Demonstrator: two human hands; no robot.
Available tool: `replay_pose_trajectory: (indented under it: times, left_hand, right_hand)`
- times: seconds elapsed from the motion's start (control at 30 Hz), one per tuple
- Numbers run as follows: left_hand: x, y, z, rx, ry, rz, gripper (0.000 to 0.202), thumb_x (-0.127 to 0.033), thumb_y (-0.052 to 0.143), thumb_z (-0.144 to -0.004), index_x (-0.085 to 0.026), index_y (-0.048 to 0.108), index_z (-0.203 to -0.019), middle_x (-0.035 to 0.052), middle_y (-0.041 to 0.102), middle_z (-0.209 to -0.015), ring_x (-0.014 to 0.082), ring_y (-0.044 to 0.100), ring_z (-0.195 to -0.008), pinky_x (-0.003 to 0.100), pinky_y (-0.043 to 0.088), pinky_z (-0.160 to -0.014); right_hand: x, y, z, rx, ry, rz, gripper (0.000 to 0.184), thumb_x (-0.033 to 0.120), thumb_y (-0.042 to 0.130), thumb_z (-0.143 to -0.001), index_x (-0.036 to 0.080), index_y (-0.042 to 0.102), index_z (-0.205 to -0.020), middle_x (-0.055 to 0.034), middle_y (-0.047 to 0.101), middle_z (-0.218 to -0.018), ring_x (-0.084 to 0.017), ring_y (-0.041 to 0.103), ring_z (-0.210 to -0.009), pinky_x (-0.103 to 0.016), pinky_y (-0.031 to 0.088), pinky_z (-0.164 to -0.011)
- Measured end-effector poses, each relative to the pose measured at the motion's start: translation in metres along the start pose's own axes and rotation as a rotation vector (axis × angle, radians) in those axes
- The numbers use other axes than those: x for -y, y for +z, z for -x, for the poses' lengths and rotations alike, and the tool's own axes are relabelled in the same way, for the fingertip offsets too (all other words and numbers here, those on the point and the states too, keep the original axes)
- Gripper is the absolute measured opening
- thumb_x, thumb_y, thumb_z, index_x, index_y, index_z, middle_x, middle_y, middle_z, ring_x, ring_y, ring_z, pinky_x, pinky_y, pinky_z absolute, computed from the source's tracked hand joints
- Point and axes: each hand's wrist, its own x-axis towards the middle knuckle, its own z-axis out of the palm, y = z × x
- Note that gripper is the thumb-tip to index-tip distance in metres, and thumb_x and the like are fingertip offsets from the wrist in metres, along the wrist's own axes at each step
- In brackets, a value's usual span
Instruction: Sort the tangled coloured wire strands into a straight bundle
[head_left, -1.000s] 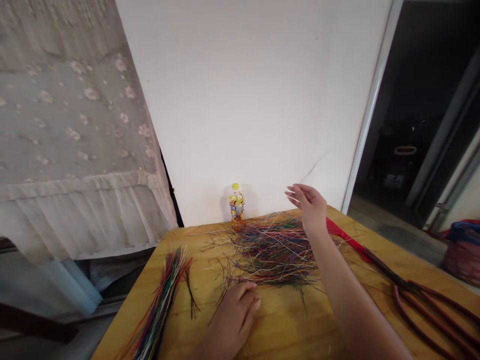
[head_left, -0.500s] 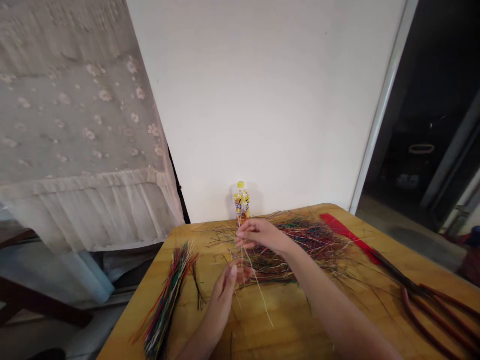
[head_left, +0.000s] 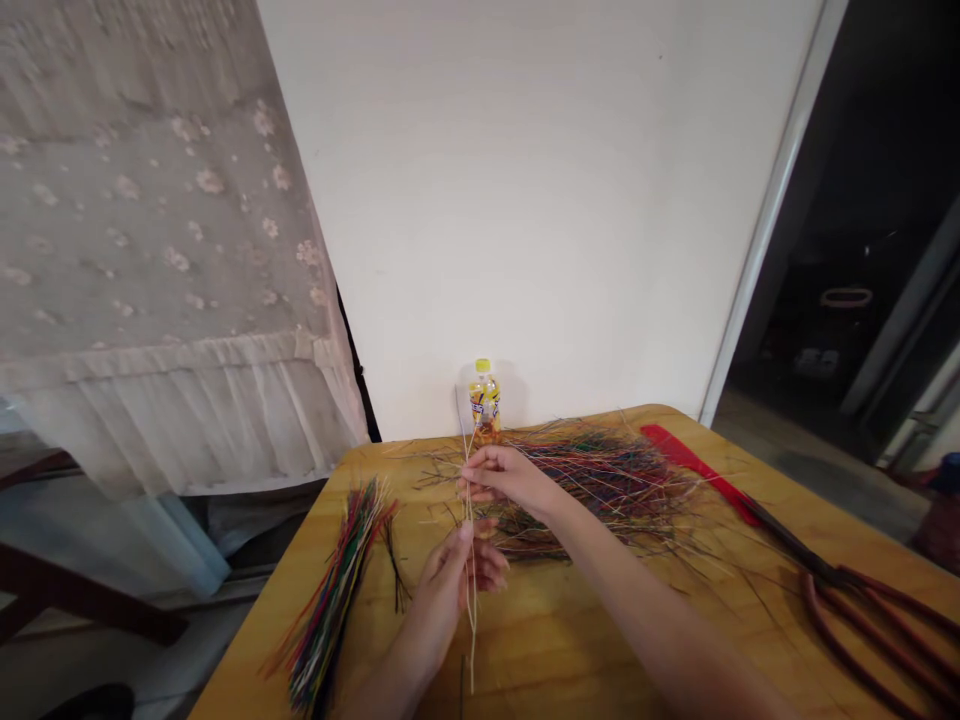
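Thin pale strands [head_left: 470, 560] stand pinched in the left hand [head_left: 450, 590] and right hand [head_left: 502, 477].

A wooden worktop [head_left: 570, 655] is carrying a tangled heap of coloured strands [head_left: 592, 480], a strand bundle [head_left: 334, 590], a plastic bottle [head_left: 485, 400], a red strip [head_left: 690, 475] and dark-red-handled shears [head_left: 874, 635].

"What stands at twelve o'clock?"
"A yellow-capped plastic bottle [head_left: 484, 400] against a white wall [head_left: 525, 200]."
"And toward three?"
"A red comb [head_left: 694, 472] just beside long brown-handled shears [head_left: 862, 625]. A lace curtain [head_left: 150, 220] hangs at ten."
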Motion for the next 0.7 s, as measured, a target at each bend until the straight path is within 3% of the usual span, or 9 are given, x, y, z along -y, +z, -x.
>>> replay_pose_trajectory:
  times: [0.13,0.23,0.4,0.6,0.7]
  left_hand:
    - [0.003,-0.001,0.001,-0.015,-0.016,-0.06,0.049,-0.06,0.054,-0.076,-0.013,0.063,-0.087,-0.0076,0.041,-0.038,0.0081,0.035,-0.032,0.024,0.039,-0.043]
    - [0.008,-0.001,0.003,0.049,-0.047,-0.129,0.046,-0.06,0.049,-0.078,-0.016,0.062,-0.08,-0.0116,0.029,-0.031,0.0061,0.02,-0.025,0.026,0.041,-0.041]
    - [0.014,0.005,0.008,0.097,-0.048,-0.221,0.044,-0.062,0.049,-0.076,-0.02,0.058,-0.074,-0.0108,0.03,-0.029,0.0076,0.024,-0.024,0.028,0.044,-0.042]
    - [0.016,0.003,0.008,0.076,-0.026,-0.279,0.04,-0.061,0.05,-0.077,-0.022,0.059,-0.073,-0.0086,0.035,-0.032,0.0087,0.029,-0.026,0.027,0.041,-0.041]
    - [0.017,-0.001,0.003,0.036,0.036,-0.28,0.046,-0.065,0.047,-0.077,-0.021,0.059,-0.075,-0.0069,0.041,-0.034,0.0101,0.034,-0.027,0.025,0.038,-0.038]
  right_hand:
    - [0.002,0.004,0.003,0.055,0.003,0.033,0.038,0.043,0.079,-0.056,0.016,0.059,-0.073,-0.0002,0.068,-0.072,-0.012,0.065,-0.068,-0.027,0.05,-0.072]
    - [0.008,0.001,0.004,0.005,-0.041,0.004,0.04,0.045,0.08,-0.054,0.016,0.06,-0.073,-0.0006,0.068,-0.072,-0.013,0.065,-0.069,-0.027,0.05,-0.072]
    - [0.025,-0.019,0.006,-0.219,-0.231,-0.103,0.042,0.045,0.081,-0.052,0.016,0.062,-0.075,-0.0011,0.069,-0.074,-0.012,0.064,-0.069,-0.027,0.051,-0.072]
    - [0.046,-0.055,0.013,-0.586,-0.55,-0.161,0.036,0.044,0.077,-0.059,0.02,0.061,-0.08,-0.0033,0.069,-0.082,-0.015,0.065,-0.078,-0.031,0.053,-0.077]
    - [0.047,-0.068,0.015,-0.593,-0.482,-0.044,0.032,0.042,0.075,-0.062,0.019,0.061,-0.079,-0.0045,0.07,-0.081,-0.015,0.065,-0.073,-0.031,0.054,-0.074]
